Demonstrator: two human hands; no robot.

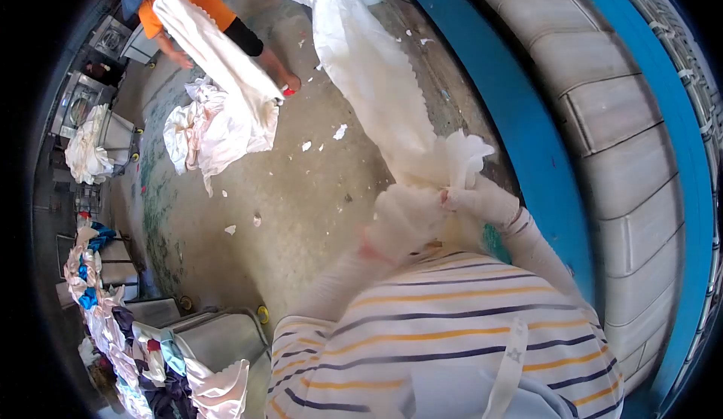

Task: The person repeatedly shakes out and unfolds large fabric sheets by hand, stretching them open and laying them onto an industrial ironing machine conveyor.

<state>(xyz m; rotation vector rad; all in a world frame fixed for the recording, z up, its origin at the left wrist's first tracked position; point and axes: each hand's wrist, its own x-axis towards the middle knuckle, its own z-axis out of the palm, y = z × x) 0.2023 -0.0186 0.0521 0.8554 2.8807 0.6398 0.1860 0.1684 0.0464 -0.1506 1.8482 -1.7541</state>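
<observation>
A long white cloth [369,80] with a scalloped edge stretches from the top of the view down to my hands. My left hand [410,212], in a pale glove and somewhat blurred, is closed on the cloth's near end. Beside it my right hand [489,199], also gloved, grips the same end, and a bunched, ruffled piece of the cloth stands up above its fingers. The two hands almost touch in front of my striped shirt. Most of my left fingers are hidden by the glove's blur and the fabric.
A person in an orange shirt [194,1] handles another white cloth [226,50] over a cloth pile [226,129] on the floor. Carts [218,344] with laundry line the left. A blue-framed machine [520,117] with padded panels runs along my right. Scraps dot the floor.
</observation>
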